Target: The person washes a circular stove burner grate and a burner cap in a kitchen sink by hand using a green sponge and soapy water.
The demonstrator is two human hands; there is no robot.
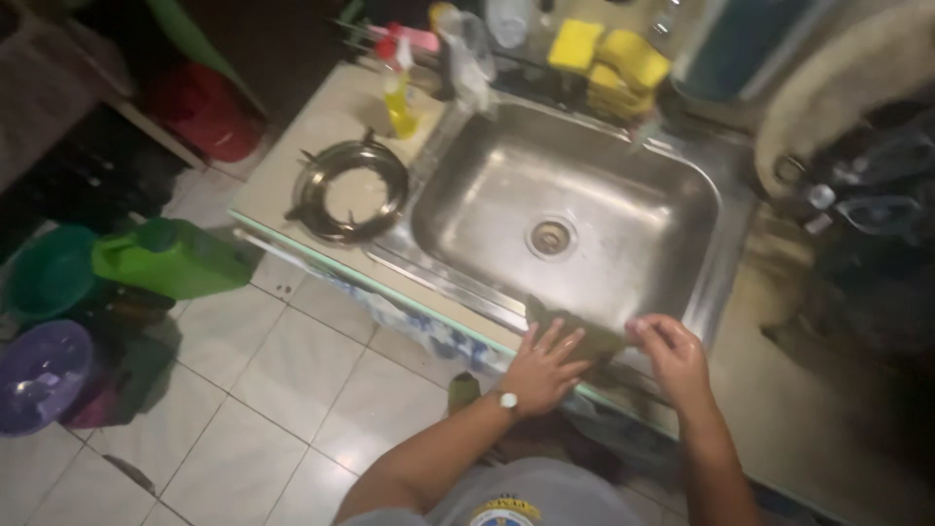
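A dark cloth is spread along the front rim of a steel sink.

The sink (623, 195) is seen empty, set in a pale counter (292, 166) beside a metal burner ring (351, 190). The cloth (575, 329) is draped over the near rim, apparently so it hangs flat. It is pressed down by the left hand (541, 365), fingers splayed apart, and pinched at its edge by the right hand (672, 356), fingers together.

the dark cloth (575, 326) under the left hand (542, 368) is partly hidden, perhaps folded.
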